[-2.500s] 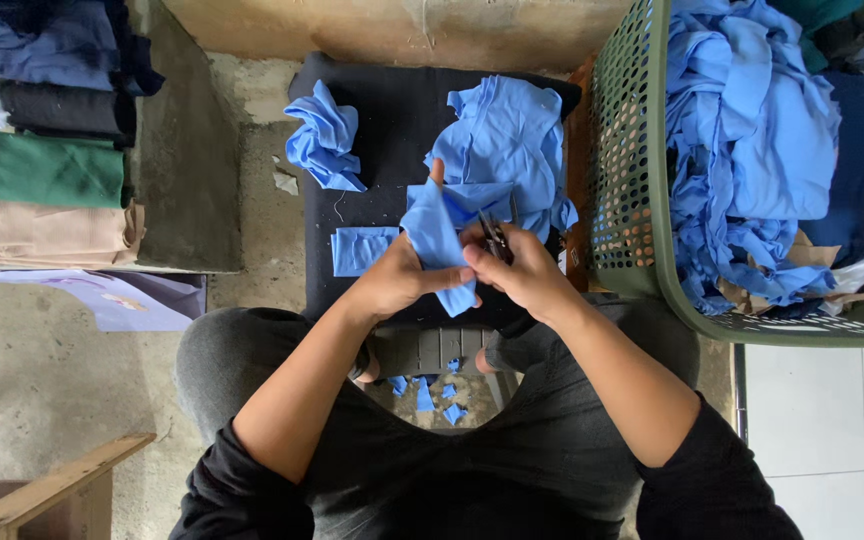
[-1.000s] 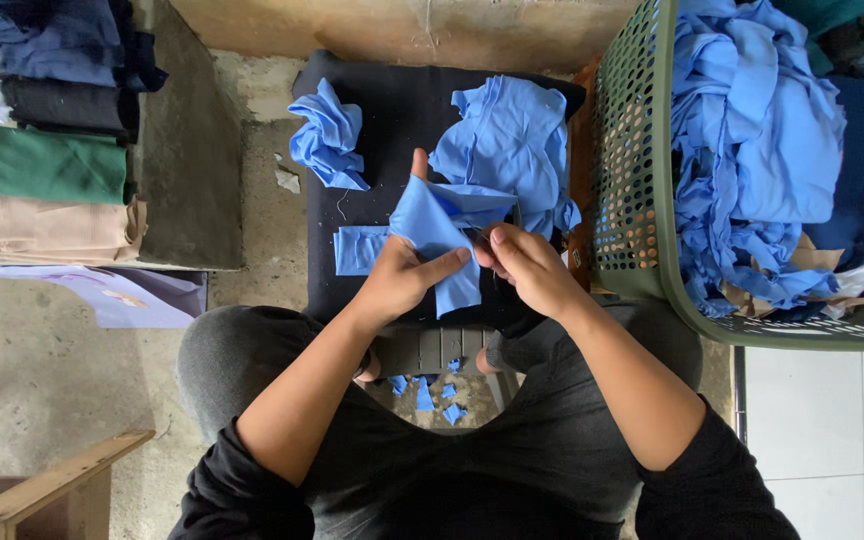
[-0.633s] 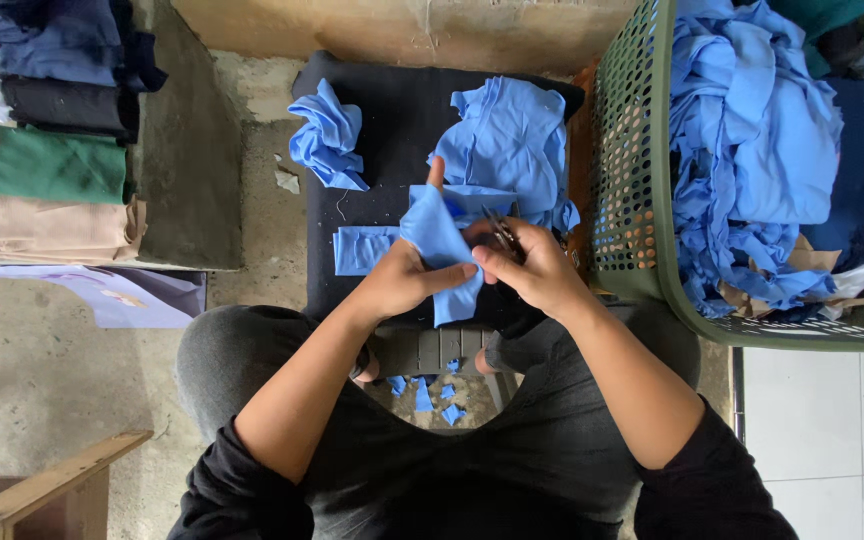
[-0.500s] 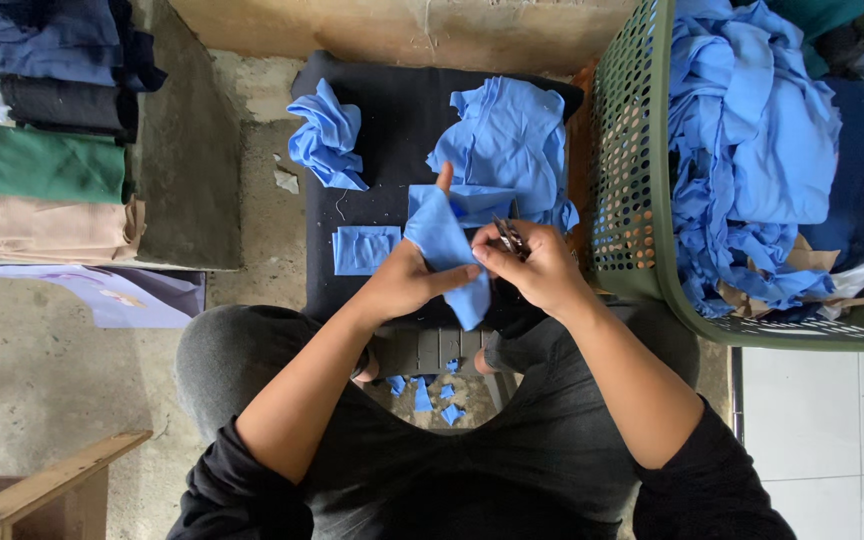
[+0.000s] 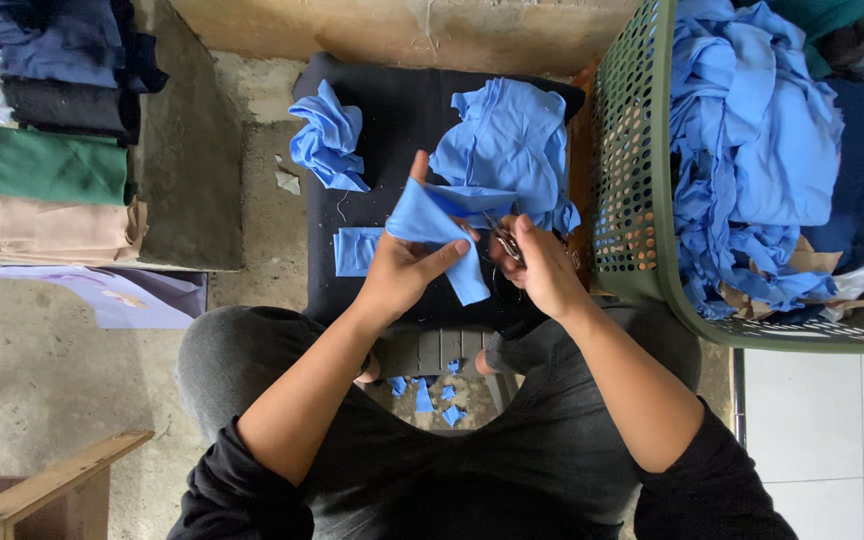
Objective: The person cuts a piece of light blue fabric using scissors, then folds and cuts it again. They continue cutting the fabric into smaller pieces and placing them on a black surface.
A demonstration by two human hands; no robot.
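At the centre of the frame the left hand pinches a small blue fabric piece between thumb and fingers, holding it up just above the black cloth-covered stool. The right hand, just beside it, is closed around a small pair of snips whose blades meet the edge of the piece. The cloth looks thin, light and limp (it droops in a point below the left thumb), so it will likely fold and slide unless kept taut; the firmest hold seems to be close to the edge being trimmed, with fingers clear of the blades. On the stool behind the hands lie a larger blue fabric heap, a crumpled blue piece towards upper left, and a flat blue rectangle touching the left hand's side. A green perforated basket at right is piled with more blue cloth. Tiny blue offcuts dot the floor between the person's knees. Folded fabric stacks sit at upper left.
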